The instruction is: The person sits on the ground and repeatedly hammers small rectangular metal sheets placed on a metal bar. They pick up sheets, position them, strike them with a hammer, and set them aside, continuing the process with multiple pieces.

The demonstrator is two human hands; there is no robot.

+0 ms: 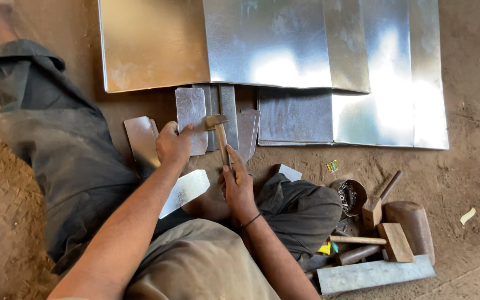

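Here, at centre frame, the left hand [172, 143] is pinching a small metal sheet piece [191, 119] between thumb and fingers, holding it against the ground. The right hand [236, 186] is gripping a hammer [219, 136] by its wooden handle, fingers wrapped closed, index extended. Wooden mallets [387, 230] are lying at lower right.

Bare brown dirt floor [473, 83], sunlight glaring off large metal sheets [318, 44].
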